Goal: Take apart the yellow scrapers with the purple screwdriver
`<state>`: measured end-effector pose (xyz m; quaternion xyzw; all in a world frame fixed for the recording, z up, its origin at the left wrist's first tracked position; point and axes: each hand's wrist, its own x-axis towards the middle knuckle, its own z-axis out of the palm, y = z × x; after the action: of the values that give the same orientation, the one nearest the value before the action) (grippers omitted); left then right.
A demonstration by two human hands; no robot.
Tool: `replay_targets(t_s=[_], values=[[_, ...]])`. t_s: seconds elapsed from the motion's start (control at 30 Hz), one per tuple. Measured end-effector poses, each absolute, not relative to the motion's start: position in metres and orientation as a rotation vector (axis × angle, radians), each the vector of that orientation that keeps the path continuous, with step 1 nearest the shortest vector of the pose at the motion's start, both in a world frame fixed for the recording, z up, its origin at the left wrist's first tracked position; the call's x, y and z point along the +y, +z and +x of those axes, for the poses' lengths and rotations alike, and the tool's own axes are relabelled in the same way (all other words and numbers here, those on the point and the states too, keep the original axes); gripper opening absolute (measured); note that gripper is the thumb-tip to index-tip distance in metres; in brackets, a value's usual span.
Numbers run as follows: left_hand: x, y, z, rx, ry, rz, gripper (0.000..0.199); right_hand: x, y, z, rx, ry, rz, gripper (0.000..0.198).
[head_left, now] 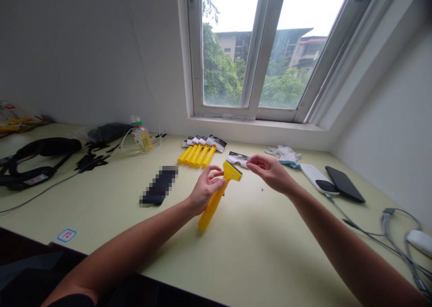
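Note:
A yellow scraper (212,206) with a wide head and a dark blade edge is tilted above the table, its head up. My left hand (206,191) is wrapped round its handle just below the head. Just right of the scraper head, my right hand (270,172) is raised with thumb and fingertips pinched together; whatever they may hold is too small to make out. Behind that hand lies a black-and-white packaging card (239,158), partly covered by the fingers. A tiny dark piece (262,189) rests on the table below my right hand.
Several yellow scrapers (197,154) with cards lie in a row near the window. A phone (160,185), a bottle (141,138) and a black headset (37,163) are on the left. White gloves (285,153), a white device (317,179), a black tablet-like slab (344,183) and cables (393,239) lie right.

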<state>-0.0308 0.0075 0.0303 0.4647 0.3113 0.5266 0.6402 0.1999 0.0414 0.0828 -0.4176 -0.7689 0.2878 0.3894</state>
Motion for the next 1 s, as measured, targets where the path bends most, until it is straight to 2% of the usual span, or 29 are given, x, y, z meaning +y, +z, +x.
replay_targets(t_s=[0.1,0.27,0.43,0.87,1.0], values=[[0.005,0.032,-0.032,0.755,1.184,1.116,0.049,0.028,0.093,0.192,-2.028,0.707,-1.025,0.027],[0.003,0.034,-0.032,0.827,1.099,1.390,0.056,0.009,0.099,0.173,-2.192,0.402,-1.055,0.012],[-0.001,0.034,-0.031,0.807,1.000,1.591,0.048,0.006,0.092,0.162,-2.249,0.246,-1.030,0.008],[-0.004,0.029,-0.029,0.769,0.992,1.533,0.044,0.008,0.085,0.160,-2.219,0.265,-1.076,0.007],[-0.006,0.030,-0.029,0.764,0.985,1.537,0.041,0.012,0.085,0.162,-2.189,0.365,-1.118,0.003]])
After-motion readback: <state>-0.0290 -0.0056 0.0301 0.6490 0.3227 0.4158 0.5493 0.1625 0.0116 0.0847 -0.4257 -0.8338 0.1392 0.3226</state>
